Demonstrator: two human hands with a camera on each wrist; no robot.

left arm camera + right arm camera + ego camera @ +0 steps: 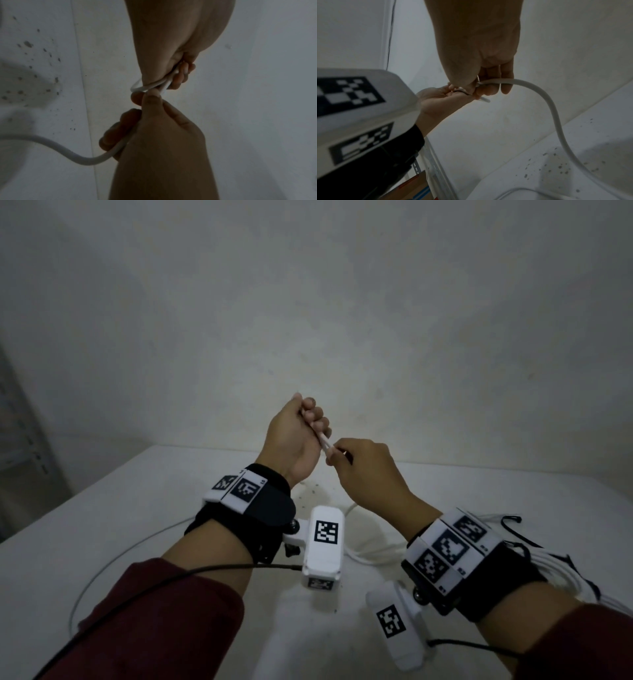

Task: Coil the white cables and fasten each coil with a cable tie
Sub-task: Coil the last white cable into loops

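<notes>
— From the head view, where's the thin white round cable (327,445)?

— Raised above the white speckled tabletop (137,508), left hand (294,440) and right hand (366,470) both clenched round it.

— And the wrist views?

— Left wrist: a small loop pinched between them. Right wrist: the cable droops to the tabletop.

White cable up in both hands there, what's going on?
The person is starting a coil. The left hand grips a short folded loop of the white cable above the table, and the right hand pinches the cable just below it, the rest trailing down to the table. A bundle of finished coils with black ties lies at the right.
</notes>
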